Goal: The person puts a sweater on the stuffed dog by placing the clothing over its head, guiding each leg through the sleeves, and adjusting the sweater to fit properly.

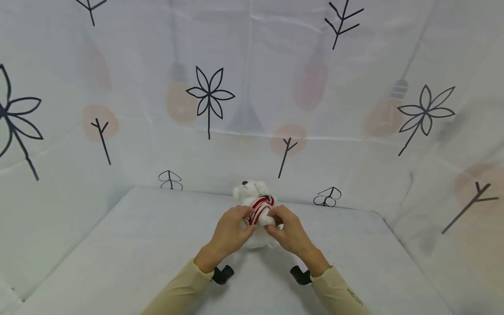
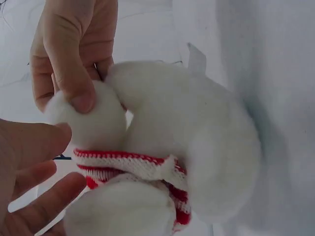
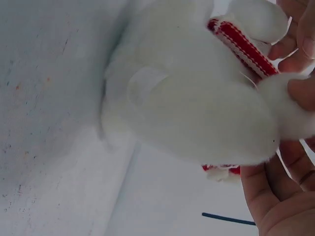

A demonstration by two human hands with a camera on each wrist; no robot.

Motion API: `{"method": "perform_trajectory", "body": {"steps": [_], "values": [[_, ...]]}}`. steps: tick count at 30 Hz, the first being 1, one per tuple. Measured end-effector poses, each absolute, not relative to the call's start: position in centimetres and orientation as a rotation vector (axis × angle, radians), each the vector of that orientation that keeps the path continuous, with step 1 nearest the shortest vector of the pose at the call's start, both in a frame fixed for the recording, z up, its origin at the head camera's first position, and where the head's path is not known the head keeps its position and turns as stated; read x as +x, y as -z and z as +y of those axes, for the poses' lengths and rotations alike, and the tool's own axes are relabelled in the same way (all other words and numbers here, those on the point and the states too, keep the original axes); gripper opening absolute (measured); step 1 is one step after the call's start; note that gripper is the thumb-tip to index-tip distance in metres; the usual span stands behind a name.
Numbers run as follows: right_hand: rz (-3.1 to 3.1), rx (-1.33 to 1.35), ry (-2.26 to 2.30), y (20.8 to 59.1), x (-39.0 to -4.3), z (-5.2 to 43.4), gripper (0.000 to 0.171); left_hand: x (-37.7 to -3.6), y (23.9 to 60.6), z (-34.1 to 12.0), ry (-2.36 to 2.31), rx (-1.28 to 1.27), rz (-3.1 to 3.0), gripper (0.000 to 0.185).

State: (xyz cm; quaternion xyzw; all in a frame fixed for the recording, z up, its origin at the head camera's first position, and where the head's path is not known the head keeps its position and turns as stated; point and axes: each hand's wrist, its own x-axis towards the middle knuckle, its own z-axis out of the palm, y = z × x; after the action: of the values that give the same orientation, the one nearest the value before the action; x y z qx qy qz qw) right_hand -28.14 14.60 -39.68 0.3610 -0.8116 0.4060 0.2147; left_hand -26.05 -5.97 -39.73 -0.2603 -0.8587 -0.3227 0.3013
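Note:
A white plush teddy bear point(image 1: 250, 191) with a dark nose sits on the white-covered table, its head tipped up and left. Around its body runs a red-and-white striped knit garment point(image 1: 260, 205). My right hand point(image 1: 289, 229) pinches the bear's round white paw point(image 2: 93, 118) between thumb and fingers. Beside the striped knit is my left hand point(image 1: 232, 229), its fingers spread apart. In the left wrist view its thumb point(image 2: 59, 137) lies right at the pinched paw, with nothing in the gap to the other fingers. A small white label point(image 2: 197, 60) sticks out from the bear's back.
The table point(image 1: 165, 227) is covered in pale cloth. Behind it and at both sides hangs a white curtain point(image 1: 252, 109) printed with flowers and twigs. Black curved pieces point(image 1: 223, 274) show at both wrists, below the light sleeves point(image 1: 181, 286).

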Motion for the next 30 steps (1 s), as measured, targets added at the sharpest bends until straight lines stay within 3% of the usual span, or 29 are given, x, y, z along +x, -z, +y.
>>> {"method": "perform_trajectory", "body": {"steps": [6,12,17,30], "values": [[-2.407,0.849,-1.476,37.4,-26.0,14.5,0.022,-25.5,39.8,-5.4,0.799,-0.821,-2.247,0.026],[-2.467,0.554,-1.748,39.3,-27.8,15.2,0.055,-25.0,40.0,-4.9,0.747,-0.834,-2.237,0.019],[-2.457,0.66,-1.824,40.1,-28.4,15.5,0.073,-24.6,40.1,-4.6,0.795,-0.863,-2.228,0.022],[-2.529,0.924,-1.711,38.2,-26.8,16.4,0.073,-23.8,40.1,-4.0,0.736,-0.887,-2.254,0.021]]}}
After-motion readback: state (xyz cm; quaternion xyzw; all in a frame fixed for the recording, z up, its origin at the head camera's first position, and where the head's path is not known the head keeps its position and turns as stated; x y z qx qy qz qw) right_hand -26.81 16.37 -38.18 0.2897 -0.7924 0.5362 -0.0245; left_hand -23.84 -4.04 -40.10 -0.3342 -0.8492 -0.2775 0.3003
